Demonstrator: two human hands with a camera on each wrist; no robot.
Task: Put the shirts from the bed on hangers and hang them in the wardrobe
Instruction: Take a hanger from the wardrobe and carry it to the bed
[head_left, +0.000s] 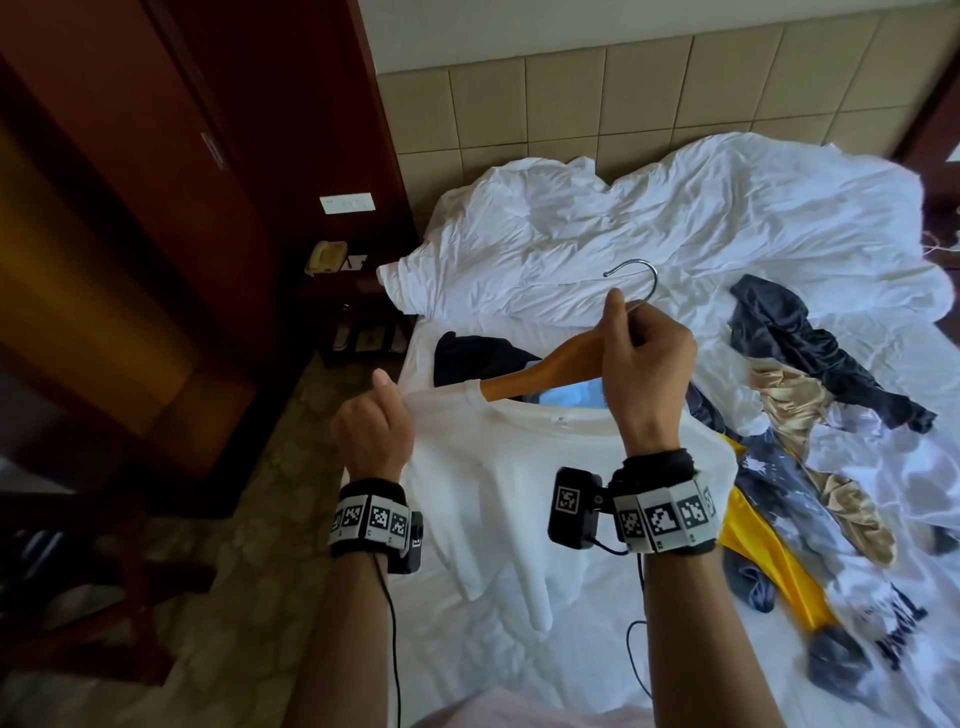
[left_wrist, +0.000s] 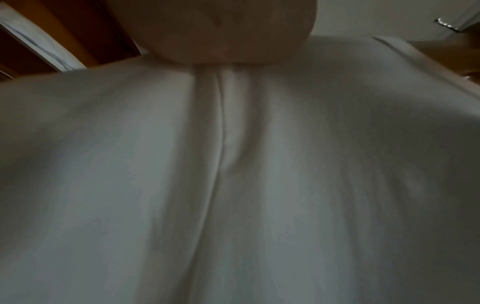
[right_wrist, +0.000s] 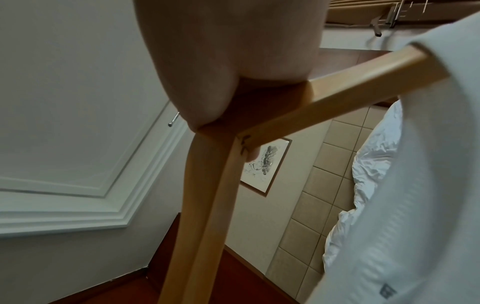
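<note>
A person stands at the bed (head_left: 519, 649), threading a wooden hanger (head_left: 550, 366) into the collar of a white T-shirt (head_left: 509, 467). The right hand (head_left: 647, 374) grips the hanger at its neck, fingers (head_left: 615, 306) curled just below the metal hook (head_left: 636, 278). The left hand (head_left: 371, 434) pinches the shirt's left shoulder and holds it taut, and the hanger's left arm already sits inside the neckline. The shirt hangs above the mattress, with more shirts (head_left: 810, 441) heaped to the right. The step appears half done: the next move likely calls for working the other hanger arm under the right shoulder, then carrying it to the wardrobe (head_left: 156, 208).
</note>
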